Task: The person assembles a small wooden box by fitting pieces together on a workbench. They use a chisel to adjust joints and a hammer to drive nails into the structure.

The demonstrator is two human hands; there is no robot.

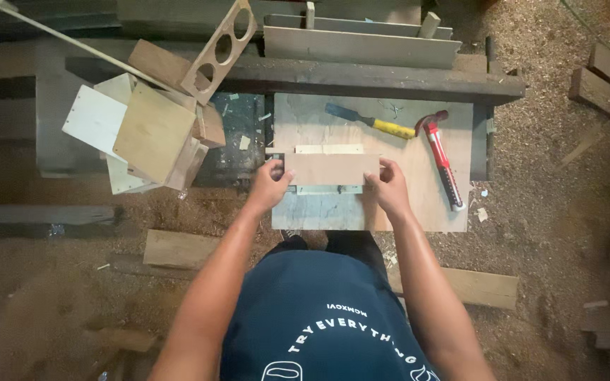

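Plywood panel (333, 169) lies flat on the surface (418, 212), left of the red hammer (443, 159). I see my left hand (271, 185) and right hand (387, 187) with fingers clamped on its ends; uneven pressure could skew it off the pale strips (330, 149) beneath.

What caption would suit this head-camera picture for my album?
Both hands, left hand and right hand, grip a small plywood panel on a workboard, beside a chisel and hammer.
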